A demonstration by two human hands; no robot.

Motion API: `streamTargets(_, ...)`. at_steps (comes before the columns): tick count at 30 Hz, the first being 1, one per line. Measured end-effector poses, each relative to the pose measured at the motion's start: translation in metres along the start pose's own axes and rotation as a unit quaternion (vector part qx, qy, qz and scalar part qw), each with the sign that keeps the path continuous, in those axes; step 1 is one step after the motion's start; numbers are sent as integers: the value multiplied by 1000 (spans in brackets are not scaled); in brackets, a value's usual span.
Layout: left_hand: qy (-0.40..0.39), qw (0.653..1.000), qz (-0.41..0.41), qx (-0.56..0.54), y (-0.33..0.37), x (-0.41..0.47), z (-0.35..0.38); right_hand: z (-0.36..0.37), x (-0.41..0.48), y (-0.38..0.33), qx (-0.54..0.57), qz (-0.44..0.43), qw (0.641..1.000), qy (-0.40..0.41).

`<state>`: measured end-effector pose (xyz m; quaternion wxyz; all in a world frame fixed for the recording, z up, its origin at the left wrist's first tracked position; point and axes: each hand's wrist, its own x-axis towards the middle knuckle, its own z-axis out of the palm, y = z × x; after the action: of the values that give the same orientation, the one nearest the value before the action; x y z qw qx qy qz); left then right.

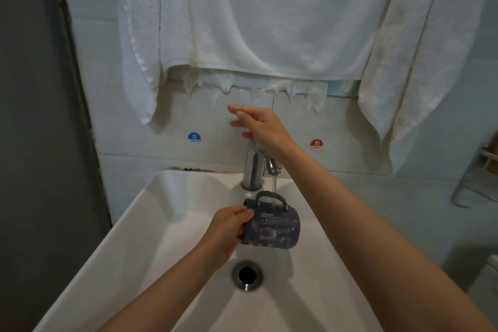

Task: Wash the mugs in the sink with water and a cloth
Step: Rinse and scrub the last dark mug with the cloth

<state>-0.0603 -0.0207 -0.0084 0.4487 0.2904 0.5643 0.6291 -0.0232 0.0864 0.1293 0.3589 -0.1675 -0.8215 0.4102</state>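
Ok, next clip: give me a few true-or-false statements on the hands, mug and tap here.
1. The left hand grips the mug, which lies on its side with the handle up. True.
2. The tap is off. False: water runs from it onto the mug.
3. The right hand holds the mug's handle. False: it is open above the tap, holding nothing.
4. White towels hang on the wall above the sink. True.
5. The blue COLD sticker is left of the tap, the red HOT sticker right. True.
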Motion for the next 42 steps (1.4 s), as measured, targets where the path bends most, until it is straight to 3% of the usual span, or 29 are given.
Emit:
streamTargets(8, 2, 1000, -10, 2, 0, 2, 1, 0, -2, 4, -32, -24, 999, 4)
streamTargets(12, 18, 1000, -18, 10, -2, 2, 1, -7, -47, 15, -75, -183, 966, 170)
streamTargets(15, 14, 999, -21, 19, -6, 3, 3, -19, -97, 46, -126, -207, 944, 226)
streamTargets(17, 7, 1000, -27, 14, -7, 3, 7, -25, -119, 71, -176, -141, 956, 189)
streamTargets(19, 1, 1000, -28, 12, -6, 3, 12, -27, -132, 90, -219, -40, 970, 99)
streamTargets(21, -6, 1000, -28, 0, -4, 3, 15, -26, -139, 105, -186, 39, 982, 22)
streamTargets(23, -11, 1000, -28, -9, -2, 4, 17, -24, -142, 110, -120, 76, 990, 14)
streamTargets(26, 21, 994, 13, 109, -1, 6, 26, -25, -142, 112, -93, 80, 992, 20)
streamTargets(28, 35, 958, 82, 274, 1, 10, 30, -24, -142, 112, -92, 71, 993, 15)
streamTargets(31, 37, 904, 167, 393, 4, 18, 33, -21, -141, 114, -109, 58, 992, 17)
streamTargets(33, 17, 900, 158, 406, 5, 23, 32, -21, -140, 117, -116, 54, 991, 29)
streamTargets(37, -57, 944, 92, 311, 4, 23, 31, -25, -139, 119, -122, 56, 991, 28)
streamTargets(42, -40, 950, 109, 289, 1, 24, 28, -23, -140, 118, -99, 39, 994, 14)
